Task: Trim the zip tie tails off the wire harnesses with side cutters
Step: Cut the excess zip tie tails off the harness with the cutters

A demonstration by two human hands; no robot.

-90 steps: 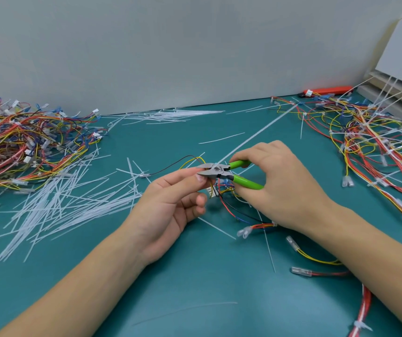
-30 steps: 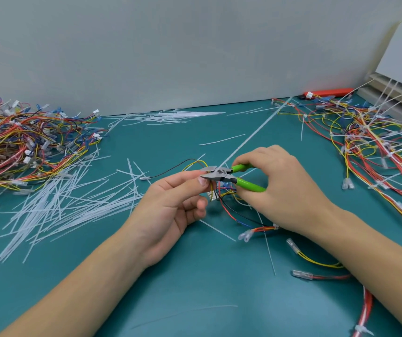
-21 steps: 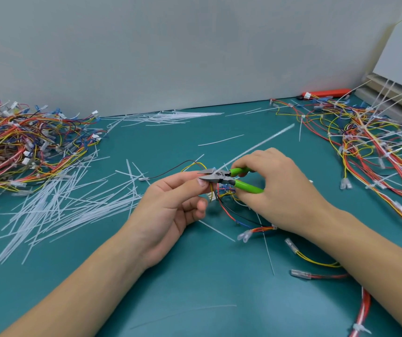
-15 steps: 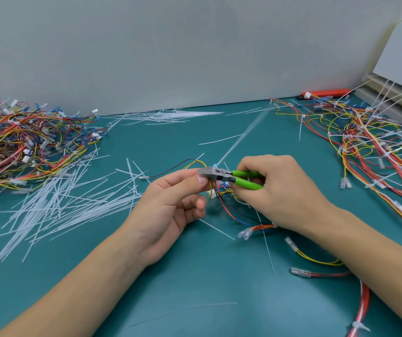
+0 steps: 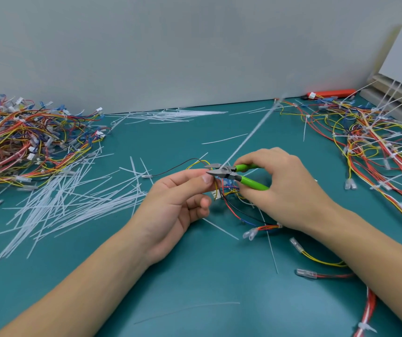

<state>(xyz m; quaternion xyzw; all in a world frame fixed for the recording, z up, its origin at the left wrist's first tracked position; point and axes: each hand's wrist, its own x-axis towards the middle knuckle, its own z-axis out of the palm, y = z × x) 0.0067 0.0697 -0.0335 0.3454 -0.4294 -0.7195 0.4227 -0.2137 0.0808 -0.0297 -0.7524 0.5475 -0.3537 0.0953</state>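
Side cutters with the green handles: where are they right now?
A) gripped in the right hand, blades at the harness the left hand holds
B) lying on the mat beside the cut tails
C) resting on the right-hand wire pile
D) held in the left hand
A: the right hand grips the side cutters, whose blades meet the harness pinched by the left hand.

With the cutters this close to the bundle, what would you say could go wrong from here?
1. The side cutters sit right above the harness; their blades might nick a wire instead of the zip tie tail.
2. The left hand pinches the harness beside the blades, so a fingertip could get caught.
3. The long tail points up and away; once cut, it may fly off the table.
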